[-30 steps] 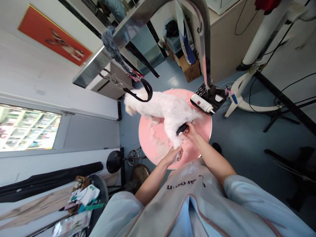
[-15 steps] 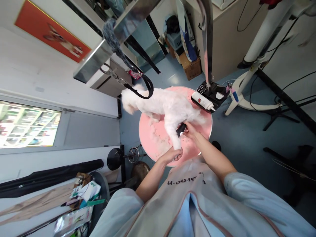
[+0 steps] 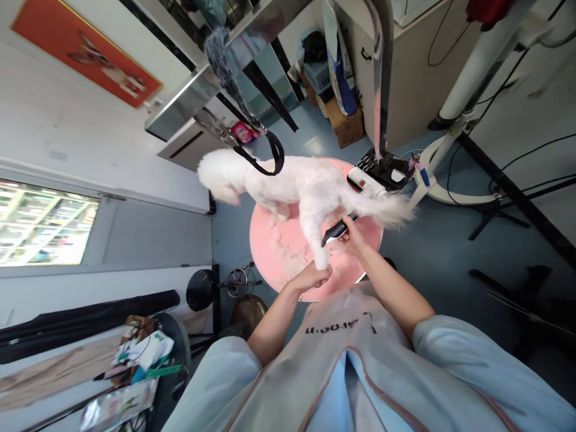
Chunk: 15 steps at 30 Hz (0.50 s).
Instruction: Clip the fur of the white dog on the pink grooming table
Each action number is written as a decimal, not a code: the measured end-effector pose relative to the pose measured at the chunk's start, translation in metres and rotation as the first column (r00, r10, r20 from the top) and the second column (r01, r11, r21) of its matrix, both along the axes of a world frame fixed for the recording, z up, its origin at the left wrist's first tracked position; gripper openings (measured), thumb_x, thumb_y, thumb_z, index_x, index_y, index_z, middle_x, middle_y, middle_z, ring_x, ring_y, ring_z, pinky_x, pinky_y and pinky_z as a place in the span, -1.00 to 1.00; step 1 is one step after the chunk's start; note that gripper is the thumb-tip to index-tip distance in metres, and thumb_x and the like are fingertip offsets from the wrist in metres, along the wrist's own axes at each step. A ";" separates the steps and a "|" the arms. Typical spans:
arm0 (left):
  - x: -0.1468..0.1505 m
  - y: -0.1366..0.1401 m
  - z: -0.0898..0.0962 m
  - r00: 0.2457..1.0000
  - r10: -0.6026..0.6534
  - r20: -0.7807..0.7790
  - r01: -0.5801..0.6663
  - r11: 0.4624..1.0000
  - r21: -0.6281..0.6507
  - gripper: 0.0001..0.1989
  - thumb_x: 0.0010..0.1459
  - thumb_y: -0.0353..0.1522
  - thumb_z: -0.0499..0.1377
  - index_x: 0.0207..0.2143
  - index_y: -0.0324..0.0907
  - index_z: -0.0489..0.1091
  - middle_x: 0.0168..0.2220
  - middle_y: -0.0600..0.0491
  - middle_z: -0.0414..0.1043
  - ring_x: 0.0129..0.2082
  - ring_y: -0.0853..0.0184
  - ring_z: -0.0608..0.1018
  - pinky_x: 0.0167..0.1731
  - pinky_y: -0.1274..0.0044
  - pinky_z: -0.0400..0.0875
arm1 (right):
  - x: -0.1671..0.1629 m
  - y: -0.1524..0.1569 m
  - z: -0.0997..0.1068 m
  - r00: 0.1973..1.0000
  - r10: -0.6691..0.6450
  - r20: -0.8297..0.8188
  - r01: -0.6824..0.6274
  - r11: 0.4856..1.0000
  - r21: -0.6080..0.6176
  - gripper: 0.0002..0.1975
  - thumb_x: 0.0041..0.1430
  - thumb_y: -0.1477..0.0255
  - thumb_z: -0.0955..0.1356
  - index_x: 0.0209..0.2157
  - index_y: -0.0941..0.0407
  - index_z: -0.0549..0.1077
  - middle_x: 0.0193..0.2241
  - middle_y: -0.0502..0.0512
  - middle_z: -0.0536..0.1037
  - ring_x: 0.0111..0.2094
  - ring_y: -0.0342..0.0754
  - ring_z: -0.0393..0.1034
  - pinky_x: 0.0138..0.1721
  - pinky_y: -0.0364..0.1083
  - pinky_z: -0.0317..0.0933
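A white dog stands on a round pink grooming table, its head to the left and its fluffy tail stretched to the right. My left hand is closed around the lower end of the dog's hind leg. Black-and-white hair clippers are gripped in my right hand, their head against or very close to the back of that leg. Loose clipped fur lies on the tabletop.
Overhead, a metal bar carries a hanging black loop. A black tool tray with scissors and a white bottle sits on a post at the table's far right. To the left is a wheeled stool.
The dog's head has shifted left, and its tail has swung out to the right over the tray's edge. More of the clippers shows now. My left hand keeps hold of the leg.
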<state>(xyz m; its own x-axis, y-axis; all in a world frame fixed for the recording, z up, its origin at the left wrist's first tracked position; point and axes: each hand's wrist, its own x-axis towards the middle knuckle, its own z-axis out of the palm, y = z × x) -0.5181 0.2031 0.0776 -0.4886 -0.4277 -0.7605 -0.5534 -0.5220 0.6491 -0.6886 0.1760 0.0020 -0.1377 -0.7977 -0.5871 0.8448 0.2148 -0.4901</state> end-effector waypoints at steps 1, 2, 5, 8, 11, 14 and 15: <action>0.000 -0.001 0.000 1.000 -0.024 0.005 0.024 1.000 -0.010 -0.90 -0.20 -0.38 0.13 -0.57 -0.18 0.22 -0.68 0.21 0.16 -0.69 0.55 0.17 -0.69 0.66 -0.03 | -0.001 0.003 0.002 1.000 0.003 -0.017 -0.003 1.000 -0.002 -0.60 -0.02 0.14 0.52 -0.53 0.08 0.33 -0.73 -0.14 0.33 -0.75 -0.29 0.02 -0.74 -0.23 0.04; 0.000 -0.001 0.000 0.998 -0.053 0.016 0.053 0.998 -0.017 -0.91 -0.21 -0.39 0.13 -0.56 -0.19 0.24 -0.67 0.19 0.19 -0.69 0.54 0.19 -0.68 0.66 0.00 | -0.001 0.006 0.004 0.999 0.002 -0.032 -0.003 1.000 -0.005 -0.61 -0.03 0.14 0.52 -0.53 0.08 0.34 -0.72 -0.14 0.35 -0.76 -0.29 0.02 -0.74 -0.23 0.04; 0.002 -0.002 -0.001 0.989 -0.141 0.046 0.141 0.990 -0.016 -0.90 -0.22 -0.41 0.13 -0.53 -0.21 0.30 -0.64 0.16 0.27 -0.68 0.52 0.26 -0.68 0.65 0.07 | -0.007 0.015 0.006 0.998 0.021 -0.059 -0.023 0.999 -0.026 -0.62 -0.05 0.14 0.53 -0.52 0.08 0.36 -0.75 -0.14 0.34 -0.76 -0.28 0.02 -0.74 -0.22 0.06; 0.003 -0.002 -0.002 0.988 -0.152 0.018 0.152 0.988 0.002 -0.86 -0.22 -0.40 0.14 -0.49 -0.21 0.33 -0.62 0.15 0.31 -0.68 0.52 0.27 -0.68 0.65 0.10 | -0.013 0.018 0.005 0.996 0.033 -0.079 -0.036 0.999 -0.037 -0.61 -0.06 0.15 0.53 -0.54 0.06 0.34 -0.80 -0.19 0.24 -0.77 -0.27 0.01 -0.75 -0.23 0.07; 0.001 -0.002 0.000 0.991 -0.130 -0.009 0.130 0.991 0.023 -0.86 -0.23 -0.40 0.15 -0.48 -0.22 0.33 -0.62 0.15 0.30 -0.68 0.53 0.26 -0.68 0.66 0.08 | -0.016 0.013 0.007 0.995 -0.049 -0.082 0.051 0.999 0.016 -0.61 -0.02 0.14 0.51 -0.53 0.04 0.30 -0.79 -0.20 0.24 -0.79 -0.28 -0.01 -0.77 -0.24 0.03; -0.002 -0.003 0.003 0.990 -0.143 -0.017 0.143 0.989 0.023 -0.86 -0.22 -0.40 0.16 -0.48 -0.21 0.34 -0.61 0.14 0.30 -0.65 0.51 0.27 -0.68 0.65 0.08 | -0.014 0.010 0.010 0.996 -0.041 -0.081 0.044 0.998 0.036 -0.59 -0.01 0.15 0.51 -0.54 0.03 0.25 -0.80 -0.23 0.19 -0.80 -0.29 -0.02 -0.78 -0.24 0.00; -0.002 -0.004 0.005 0.989 -0.146 -0.017 0.147 0.989 0.015 -0.86 -0.22 -0.40 0.17 -0.49 -0.21 0.34 -0.61 0.14 0.29 -0.65 0.50 0.27 -0.68 0.65 0.08 | -0.012 0.010 0.012 0.996 -0.010 -0.086 0.012 1.000 0.025 -0.58 -0.03 0.15 0.52 -0.54 0.04 0.25 -0.80 -0.23 0.19 -0.79 -0.28 0.00 -0.78 -0.24 0.00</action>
<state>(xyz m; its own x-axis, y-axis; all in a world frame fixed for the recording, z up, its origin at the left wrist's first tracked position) -0.5202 0.1989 0.0822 -0.5570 -0.3385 -0.7584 -0.6144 -0.4465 0.6505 -0.7006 0.1864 0.0137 -0.1969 -0.7808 -0.5929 0.8024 0.2191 -0.5551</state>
